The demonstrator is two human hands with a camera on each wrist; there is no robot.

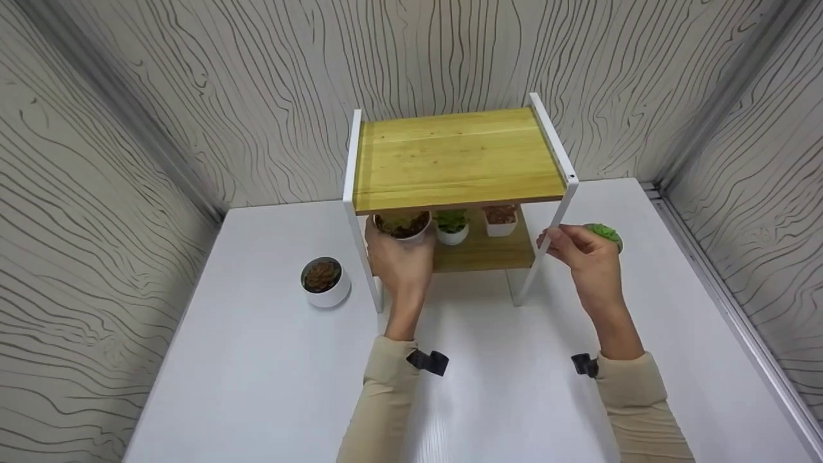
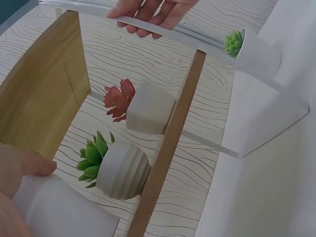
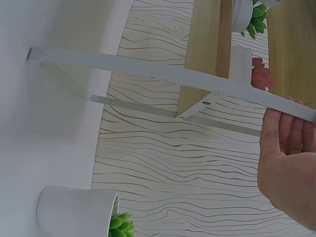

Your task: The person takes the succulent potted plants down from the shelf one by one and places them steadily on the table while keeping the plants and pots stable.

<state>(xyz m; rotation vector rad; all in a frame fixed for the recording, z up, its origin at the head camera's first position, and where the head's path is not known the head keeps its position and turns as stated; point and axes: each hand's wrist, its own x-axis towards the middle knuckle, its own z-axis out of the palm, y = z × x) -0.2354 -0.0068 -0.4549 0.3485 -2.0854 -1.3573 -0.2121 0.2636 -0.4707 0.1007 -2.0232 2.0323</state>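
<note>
My left hand (image 1: 402,260) holds a white potted plant (image 1: 404,226) by its pot, at the left of the lower shelf board (image 1: 479,257). Whether the pot's base touches the board cannot be told. Beside it on the board stand a green succulent in a ribbed white pot (image 2: 123,170) and a red succulent in a squarish white pot (image 2: 150,107). At the other side, my right hand (image 1: 588,260) grips the white front upright (image 3: 148,71) of the small two-tier shelf, thumb and fingers on either side of it.
On the white table (image 1: 257,386), a brownish succulent in a round white pot (image 1: 328,292) stands left of the shelf. A green succulent in a white pot (image 3: 76,212) stands to its right. The wooden top board (image 1: 456,157) overhangs the pots. Wood-patterned panels (image 1: 270,83) enclose the table.
</note>
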